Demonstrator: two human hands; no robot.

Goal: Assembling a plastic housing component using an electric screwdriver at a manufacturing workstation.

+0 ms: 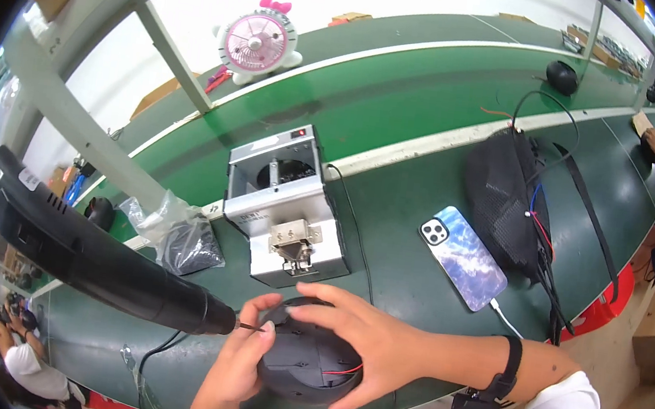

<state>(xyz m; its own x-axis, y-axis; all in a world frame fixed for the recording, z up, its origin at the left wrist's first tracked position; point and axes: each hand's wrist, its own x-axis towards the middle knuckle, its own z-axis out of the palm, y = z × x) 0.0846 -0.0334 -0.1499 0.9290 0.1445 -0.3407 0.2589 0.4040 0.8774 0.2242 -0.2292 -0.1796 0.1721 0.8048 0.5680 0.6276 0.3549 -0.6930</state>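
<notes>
A black rounded plastic housing (pixel 301 361) with a short red wire on it is held between my two hands at the front of the bench. My left hand (pixel 243 356) closes on its left edge, thumb uppermost. My right hand (pixel 377 339) wraps over its top and right side, fingers reaching toward the left hand. A black electric screwdriver (pixel 125 274) slants in from the left, and its thin bit ends at my left thumb. I cannot tell whether a screw sits on the bit. Just beyond the housing stands a silver screw feeder (pixel 287 208).
A clear bag of black parts (pixel 189 247) lies left of the feeder. A phone (pixel 463 258) on a white cable and a black mesh bag (pixel 502 192) with wires lie to the right. A pink-and-white fan (pixel 255 44) stands behind. Other people work at both sides.
</notes>
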